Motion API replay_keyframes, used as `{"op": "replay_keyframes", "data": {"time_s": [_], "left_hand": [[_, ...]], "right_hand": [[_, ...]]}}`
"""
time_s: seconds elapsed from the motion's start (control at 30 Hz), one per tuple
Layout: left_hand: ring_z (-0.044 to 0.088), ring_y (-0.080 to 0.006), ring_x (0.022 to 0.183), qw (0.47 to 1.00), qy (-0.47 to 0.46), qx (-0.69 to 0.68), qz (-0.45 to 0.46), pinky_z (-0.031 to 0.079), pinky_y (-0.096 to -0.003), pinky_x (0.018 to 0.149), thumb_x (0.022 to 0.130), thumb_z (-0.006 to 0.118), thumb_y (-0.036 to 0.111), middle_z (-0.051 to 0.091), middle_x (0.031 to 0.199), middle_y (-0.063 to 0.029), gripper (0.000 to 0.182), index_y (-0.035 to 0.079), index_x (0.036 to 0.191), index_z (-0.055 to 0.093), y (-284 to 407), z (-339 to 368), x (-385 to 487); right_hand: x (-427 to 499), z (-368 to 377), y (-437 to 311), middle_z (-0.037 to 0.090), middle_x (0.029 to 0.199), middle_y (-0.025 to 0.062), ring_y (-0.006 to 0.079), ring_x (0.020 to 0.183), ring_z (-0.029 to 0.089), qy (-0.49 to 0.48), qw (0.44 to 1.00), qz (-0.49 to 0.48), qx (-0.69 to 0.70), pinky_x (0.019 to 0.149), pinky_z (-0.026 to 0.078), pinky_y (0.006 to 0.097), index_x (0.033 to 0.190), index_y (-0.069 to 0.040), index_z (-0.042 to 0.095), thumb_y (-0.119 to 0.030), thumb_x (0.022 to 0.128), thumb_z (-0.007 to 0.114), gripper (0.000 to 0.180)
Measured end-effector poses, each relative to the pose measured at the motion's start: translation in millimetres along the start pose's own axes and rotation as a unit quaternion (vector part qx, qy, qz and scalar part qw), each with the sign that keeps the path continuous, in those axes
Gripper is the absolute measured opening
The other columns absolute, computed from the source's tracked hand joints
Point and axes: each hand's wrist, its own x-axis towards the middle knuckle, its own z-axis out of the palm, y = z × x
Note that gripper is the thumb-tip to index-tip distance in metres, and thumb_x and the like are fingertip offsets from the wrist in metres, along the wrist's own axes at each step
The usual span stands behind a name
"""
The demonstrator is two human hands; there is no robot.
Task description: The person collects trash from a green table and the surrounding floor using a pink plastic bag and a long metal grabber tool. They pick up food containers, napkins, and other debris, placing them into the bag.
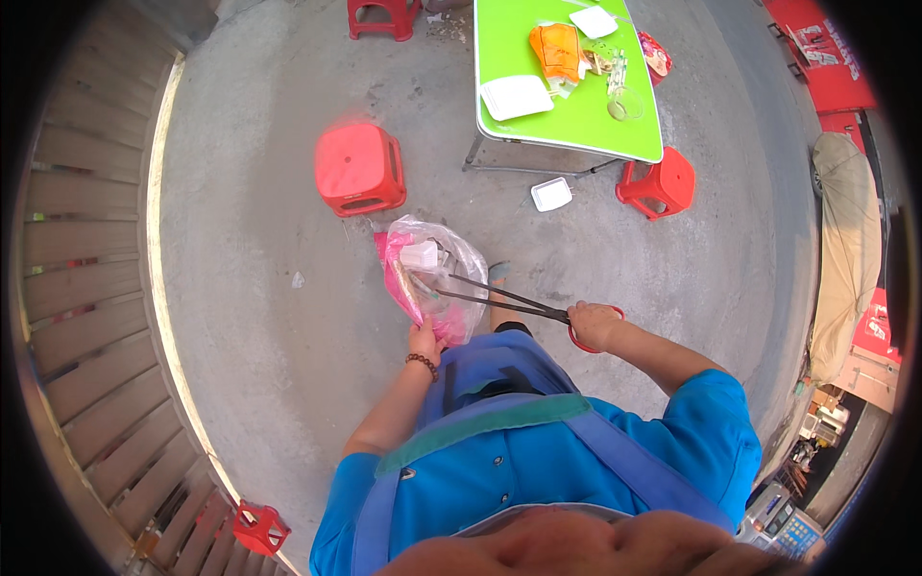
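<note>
My left hand (428, 341) grips the near rim of a pink and clear plastic bag (467, 252), which hangs with its mouth open. Inside the bag lie a white foam container (419, 255) and other litter. My right hand (593, 325) is closed around the red handles of long dark metal tongs (529, 305). The tongs' two arms are spread, and their tips are over or in the bag's mouth; whether anything is between them I cannot tell. A white foam tray (552, 195) lies on the concrete floor beyond, near the table's front edge.
A green folding table (576, 135) holds white foam trays (516, 97), an orange bag (559, 52) and a clear plastic cup (625, 105). Red plastic stools stand left (351, 164) and right (664, 183) of it. A slatted wooden barrier (86, 263) runs along the left.
</note>
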Motion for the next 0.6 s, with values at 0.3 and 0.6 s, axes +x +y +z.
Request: {"op": "replay_keyframes", "data": {"time_s": [0.3, 0.6], "left_hand": [[0.055, -0.0278, 0.099, 0.999, -0.014, 0.044, -0.005, 0.059, -0.0397, 0.069, 0.097, 0.05, 0.028, 0.048, 0.12, -0.0117, 0.04, 0.007, 0.129, 0.039, 17, -3, 6], [0.054, -0.0293, 0.105, 0.998, -0.019, 0.061, -0.011, 0.057, -0.0429, 0.074, 0.098, 0.046, 0.029, 0.047, 0.126, -0.0111, 0.041, 0.01, 0.133, 0.038, 20, -1, 10]], "right_hand": [[-146, 78, 68, 0.058, 0.104, 0.017, 0.0342, 0.095, 0.06, 0.103, 0.978, 0.053, 0.176, 0.082, 0.049, 0.0408, 0.113, -0.007, 0.056, -0.018, 0.086, 0.055, 0.03], [-166, 216, 41, 0.063, 0.082, 0.0199, 0.0381, 0.079, 0.06, 0.165, 0.857, 0.242, 0.424, 0.07, 0.049, 0.0425, 0.098, -0.003, 0.061, -0.019, 0.083, 0.056, 0.022]]}}
